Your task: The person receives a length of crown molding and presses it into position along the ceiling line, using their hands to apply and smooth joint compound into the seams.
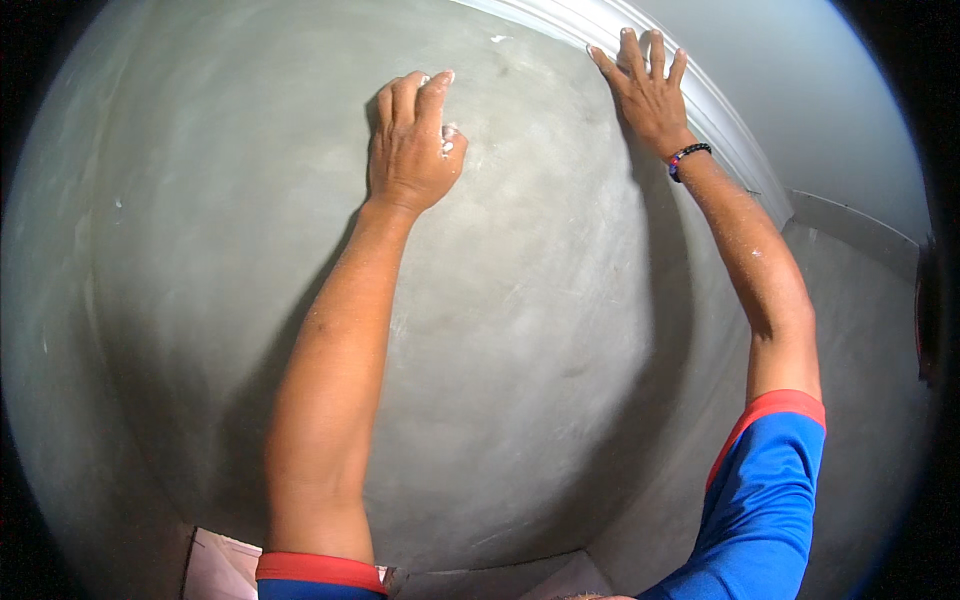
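Note:
My left hand is raised in front of the grey wall, its fingers bent and closed, back toward me. White paste shows in the crook between thumb and forefinger, and more is smeared on the fingertips; how much lies in the palm is hidden. Higher and to the right, my right hand is spread flat, its fingertips on the white ribbed cornice moulding and its thumb at the moulding's lower edge. That hand holds nothing. A dark beaded bracelet circles the right wrist.
A pale ceiling meets the moulding at upper right. The moulding ends near a corner, where another grey wall runs on. Dark reddish edging stands at the far right. A pinkish panel shows at lower left.

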Motion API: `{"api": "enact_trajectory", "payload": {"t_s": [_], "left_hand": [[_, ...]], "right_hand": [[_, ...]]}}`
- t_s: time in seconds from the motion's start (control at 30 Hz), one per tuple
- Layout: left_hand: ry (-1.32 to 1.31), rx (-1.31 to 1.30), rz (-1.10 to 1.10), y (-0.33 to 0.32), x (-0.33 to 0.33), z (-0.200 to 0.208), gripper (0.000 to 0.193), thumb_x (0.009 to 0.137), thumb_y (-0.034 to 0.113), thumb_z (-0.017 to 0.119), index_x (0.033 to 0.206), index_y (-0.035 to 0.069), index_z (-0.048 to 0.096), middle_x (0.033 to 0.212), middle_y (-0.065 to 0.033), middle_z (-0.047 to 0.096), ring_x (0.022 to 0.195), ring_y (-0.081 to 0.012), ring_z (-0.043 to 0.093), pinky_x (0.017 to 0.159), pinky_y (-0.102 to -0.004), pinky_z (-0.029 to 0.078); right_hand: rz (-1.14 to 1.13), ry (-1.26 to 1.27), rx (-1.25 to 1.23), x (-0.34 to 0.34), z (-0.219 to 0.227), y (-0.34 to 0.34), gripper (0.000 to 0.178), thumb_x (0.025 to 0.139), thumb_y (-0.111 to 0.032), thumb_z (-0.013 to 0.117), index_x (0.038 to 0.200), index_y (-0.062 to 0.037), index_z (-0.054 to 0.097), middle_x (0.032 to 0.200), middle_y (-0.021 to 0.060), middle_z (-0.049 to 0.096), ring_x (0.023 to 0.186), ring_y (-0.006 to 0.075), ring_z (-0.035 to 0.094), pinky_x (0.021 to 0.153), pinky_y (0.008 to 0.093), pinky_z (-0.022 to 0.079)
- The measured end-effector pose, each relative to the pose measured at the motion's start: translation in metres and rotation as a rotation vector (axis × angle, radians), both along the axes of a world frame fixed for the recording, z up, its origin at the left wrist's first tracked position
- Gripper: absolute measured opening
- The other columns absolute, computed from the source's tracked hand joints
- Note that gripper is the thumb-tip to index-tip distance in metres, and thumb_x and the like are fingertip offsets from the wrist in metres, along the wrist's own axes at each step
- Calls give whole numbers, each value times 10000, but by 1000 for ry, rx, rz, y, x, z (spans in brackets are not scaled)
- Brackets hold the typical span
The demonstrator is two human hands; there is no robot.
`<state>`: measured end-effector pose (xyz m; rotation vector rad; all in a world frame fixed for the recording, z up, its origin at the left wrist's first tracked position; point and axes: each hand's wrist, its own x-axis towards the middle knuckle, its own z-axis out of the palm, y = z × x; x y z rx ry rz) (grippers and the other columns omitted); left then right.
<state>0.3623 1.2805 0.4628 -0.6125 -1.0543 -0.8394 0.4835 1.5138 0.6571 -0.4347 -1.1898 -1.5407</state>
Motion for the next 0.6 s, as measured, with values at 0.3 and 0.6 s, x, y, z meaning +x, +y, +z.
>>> {"api": "enact_trajectory", "payload": {"t_s": [0.3,0.6], "left_hand": [[-31,9,37,2,3,0,594,827,102,624,1393,113,442,1314,-118,444,1260,-291,391,1068,-421,371],[-45,28,84,5,-1,1,598,831,123,631,1399,120,443,1332,-119,455,1273,-296,393,1064,-419,380]], "right_hand": [[101,-134,90,41,22,56,634,981,-80,434,1471,-469,334,1615,22,203,1487,351,142,1162,670,156],[-69,-52,-207,92,-2,110,680,957,-7,421,1446,-477,377,1629,30,143,1489,368,122,1161,682,163]]}}
